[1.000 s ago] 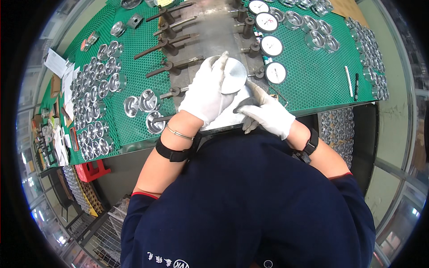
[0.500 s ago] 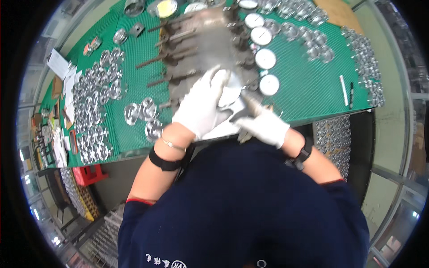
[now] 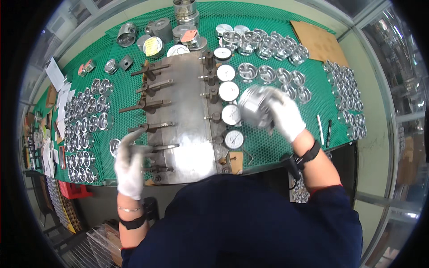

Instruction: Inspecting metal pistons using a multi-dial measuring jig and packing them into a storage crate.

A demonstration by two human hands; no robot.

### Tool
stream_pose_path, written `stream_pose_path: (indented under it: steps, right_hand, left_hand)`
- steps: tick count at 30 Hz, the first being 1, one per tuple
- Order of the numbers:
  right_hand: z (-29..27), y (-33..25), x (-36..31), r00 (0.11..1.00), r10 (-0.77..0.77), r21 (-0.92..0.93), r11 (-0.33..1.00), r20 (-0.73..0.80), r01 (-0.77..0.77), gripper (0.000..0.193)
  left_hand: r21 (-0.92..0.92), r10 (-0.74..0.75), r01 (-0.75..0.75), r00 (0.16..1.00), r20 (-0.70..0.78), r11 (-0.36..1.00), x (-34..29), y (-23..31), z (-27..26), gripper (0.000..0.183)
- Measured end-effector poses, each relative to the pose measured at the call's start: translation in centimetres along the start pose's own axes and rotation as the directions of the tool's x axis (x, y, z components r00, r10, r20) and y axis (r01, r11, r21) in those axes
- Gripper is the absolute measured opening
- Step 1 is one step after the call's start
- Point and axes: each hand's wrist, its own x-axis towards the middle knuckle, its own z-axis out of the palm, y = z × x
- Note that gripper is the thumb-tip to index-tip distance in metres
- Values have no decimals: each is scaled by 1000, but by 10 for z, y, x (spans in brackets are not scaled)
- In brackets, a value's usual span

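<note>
My right hand (image 3: 288,118), in a white glove, grips a silver piston (image 3: 255,103) in the air over the green mat, just right of the dial gauges. Motion blurs the piston somewhat. My left hand (image 3: 129,167), gloved in white with grey fingertips, is at the near left corner of a metal gauge fixture (image 3: 178,120). Its blurred fingers are spread apart, with nothing visible in them. Partly behind that hand, a loose piston (image 3: 115,147) rests on the mat. Dial gauges (image 3: 229,91) line the fixture's right side, and dark clamp levers (image 3: 152,105) line its left.
Many pistons stand in rows at the left (image 3: 85,138), at the back right (image 3: 268,47) and along the right edge (image 3: 346,98). Stacked larger pistons (image 3: 185,20) are behind the fixture. A cardboard sheet (image 3: 319,44), a white stick (image 3: 320,129) and a black pen (image 3: 329,133) lie on the right.
My hands have parted from around a shiny round part in front of me. The right moved right with a piston; the left moved left and nearer. The whole view has shifted.
</note>
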Motion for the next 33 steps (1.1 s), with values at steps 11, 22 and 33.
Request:
stream_pose_path:
  steps: [11,22,33]
  right_hand:
    - [-70,45,319,983,175,144,976,-53,-166,28]
    - [-12,45,440,992,-83,-859,496,94,123,38]
    - [-90,24,230,563,-793,-697,269,232,665,37]
  left_hand:
    - [614,-545,623,764,-344,485,-82,-193,-66,74]
    - [928,-336,334,904,-265,165,-81,-176,-36,42]
    - [856,-167,442,896,-411,266,-107,-177,-68,30]
